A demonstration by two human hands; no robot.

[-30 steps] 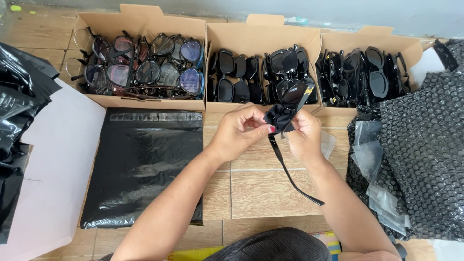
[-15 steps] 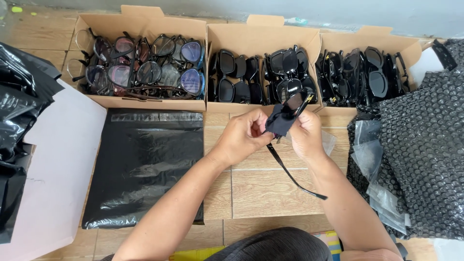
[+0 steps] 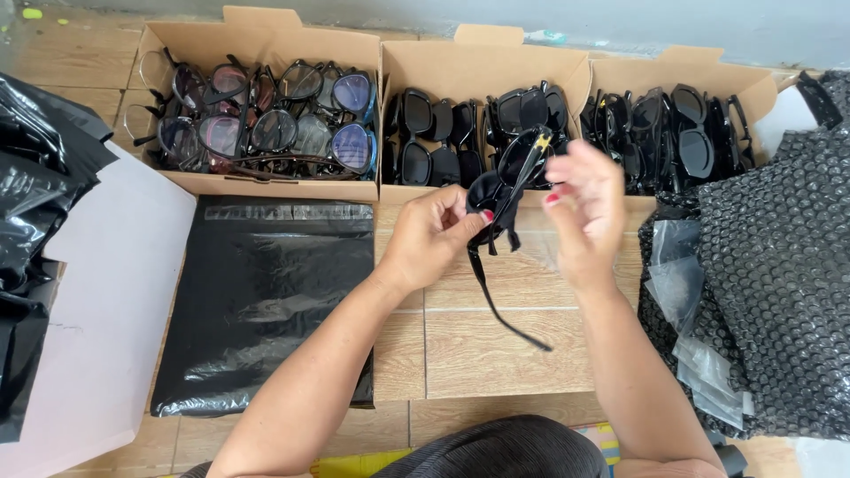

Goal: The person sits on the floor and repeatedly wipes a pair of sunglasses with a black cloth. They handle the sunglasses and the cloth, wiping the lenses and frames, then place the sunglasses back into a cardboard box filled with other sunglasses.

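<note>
The right hand (image 3: 584, 208) looks blurry, so you cannot tell if its fingers touch the sunglasses (image 3: 506, 181). The left hand (image 3: 434, 235) covers part of the sunglasses, and where its fingers grip is hidden. The glasses in the three boxes (image 3: 266, 188) are piled up, so the ones underneath are hidden. The bubble wrap (image 3: 779, 283) runs off the right edge. The black bags (image 3: 35, 177) run off the left edge. The white sheet (image 3: 97, 310) is cut off at the bottom. Both arms go out at the bottom edge. The dark thing (image 3: 496, 447) at the bottom is only partly seen.
</note>
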